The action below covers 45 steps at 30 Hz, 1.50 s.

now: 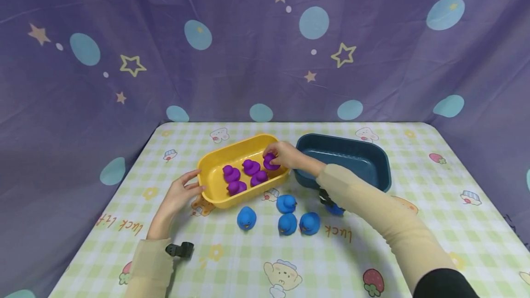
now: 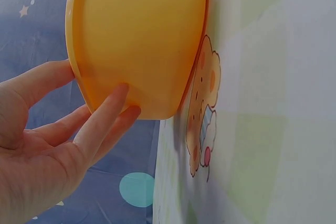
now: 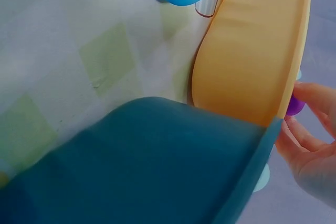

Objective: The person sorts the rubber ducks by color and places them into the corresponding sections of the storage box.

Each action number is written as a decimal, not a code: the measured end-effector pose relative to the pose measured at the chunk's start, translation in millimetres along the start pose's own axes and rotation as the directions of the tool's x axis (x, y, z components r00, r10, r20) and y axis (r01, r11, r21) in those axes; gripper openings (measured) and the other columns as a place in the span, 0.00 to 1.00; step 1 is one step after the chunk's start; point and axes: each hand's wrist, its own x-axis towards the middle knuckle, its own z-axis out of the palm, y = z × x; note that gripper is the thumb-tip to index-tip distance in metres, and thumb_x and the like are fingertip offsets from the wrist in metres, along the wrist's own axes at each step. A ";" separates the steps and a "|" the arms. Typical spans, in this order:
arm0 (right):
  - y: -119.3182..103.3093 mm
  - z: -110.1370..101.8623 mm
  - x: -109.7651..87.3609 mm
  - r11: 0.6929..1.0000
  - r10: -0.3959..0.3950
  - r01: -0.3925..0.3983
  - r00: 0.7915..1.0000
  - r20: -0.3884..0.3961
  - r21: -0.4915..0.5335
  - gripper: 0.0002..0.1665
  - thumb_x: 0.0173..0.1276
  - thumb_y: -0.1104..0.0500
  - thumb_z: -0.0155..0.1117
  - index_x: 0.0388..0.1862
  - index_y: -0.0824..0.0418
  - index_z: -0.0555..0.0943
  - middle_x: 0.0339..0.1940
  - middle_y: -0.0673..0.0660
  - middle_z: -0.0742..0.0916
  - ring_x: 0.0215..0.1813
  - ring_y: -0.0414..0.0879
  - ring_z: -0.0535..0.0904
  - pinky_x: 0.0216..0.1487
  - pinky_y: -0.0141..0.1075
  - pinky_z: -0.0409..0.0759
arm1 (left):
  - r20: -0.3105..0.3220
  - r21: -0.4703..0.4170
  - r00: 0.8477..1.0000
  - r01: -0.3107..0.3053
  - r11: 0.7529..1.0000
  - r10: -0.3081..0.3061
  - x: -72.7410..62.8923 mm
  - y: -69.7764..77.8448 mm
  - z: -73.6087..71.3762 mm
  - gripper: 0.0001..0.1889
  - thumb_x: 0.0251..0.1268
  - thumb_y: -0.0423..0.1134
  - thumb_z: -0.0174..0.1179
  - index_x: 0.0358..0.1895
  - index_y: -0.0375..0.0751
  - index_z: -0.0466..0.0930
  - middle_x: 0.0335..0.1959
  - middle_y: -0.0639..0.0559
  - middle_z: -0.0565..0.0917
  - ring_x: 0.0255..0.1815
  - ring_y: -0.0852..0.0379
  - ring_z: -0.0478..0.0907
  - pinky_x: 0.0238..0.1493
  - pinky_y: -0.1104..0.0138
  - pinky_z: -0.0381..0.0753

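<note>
In the head view a yellow tub (image 1: 223,155) stands tilted sideways left of centre, with several purple rubber ducks (image 1: 250,167) inside. My right hand (image 1: 285,154) reaches over its right end and pinches a purple duck (image 1: 271,162) by the upper part; the right wrist view shows only a sliver of this duck (image 3: 295,106) beyond the rim. At the tub's left end is my left hand (image 1: 180,193). Its fairly straight fingers touch the outer wall and rim, as the left wrist view also shows around the yellow end wall (image 2: 139,40).
A dark teal tub (image 1: 383,167) stands to the right, its corner close to the yellow one. Several blue rubber ducks (image 1: 287,224) sit in front of the tubs. One blue duck (image 1: 336,210) is partly covered by the right wrist's camera. A checked cloth (image 1: 232,266) covers the table.
</note>
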 end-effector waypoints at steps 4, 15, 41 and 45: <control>2.3 1.4 2.8 1.000 0.025 -0.025 1.000 0.012 -0.011 0.13 0.54 0.70 0.62 0.41 0.66 0.80 0.41 0.59 0.84 0.44 0.51 0.78 0.48 0.36 0.76 | 0.000 0.003 1.000 -0.001 1.000 0.001 0.6 -0.3 0.9 0.33 0.56 0.34 0.57 0.65 0.35 0.55 0.66 0.36 0.54 0.59 0.41 0.65 0.55 0.56 0.69; 6.4 3.5 10.2 0.998 0.049 -0.047 0.997 0.055 -0.038 0.12 0.54 0.71 0.62 0.39 0.66 0.80 0.41 0.60 0.84 0.47 0.51 0.77 0.50 0.36 0.75 | -0.003 0.005 1.000 0.005 1.000 -0.005 0.2 -0.6 -0.2 0.33 0.56 0.35 0.57 0.65 0.35 0.55 0.66 0.36 0.54 0.59 0.41 0.65 0.55 0.56 0.68; 7.5 11.3 15.8 0.993 0.075 -0.065 0.991 0.109 -0.101 0.11 0.54 0.72 0.61 0.38 0.65 0.80 0.41 0.59 0.84 0.46 0.50 0.77 0.52 0.37 0.74 | 0.010 -0.013 0.999 -0.035 0.999 0.035 -1.5 1.6 0.6 0.34 0.58 0.36 0.56 0.66 0.34 0.52 0.67 0.35 0.52 0.59 0.40 0.64 0.57 0.56 0.66; 7.9 12.1 16.6 0.991 0.073 -0.060 0.991 0.112 -0.118 0.11 0.54 0.72 0.61 0.38 0.65 0.80 0.41 0.59 0.84 0.46 0.50 0.77 0.52 0.37 0.74 | 0.007 -0.012 0.999 -0.034 0.999 0.034 -1.0 1.0 0.0 0.33 0.58 0.36 0.56 0.66 0.34 0.53 0.67 0.35 0.53 0.59 0.40 0.65 0.56 0.56 0.67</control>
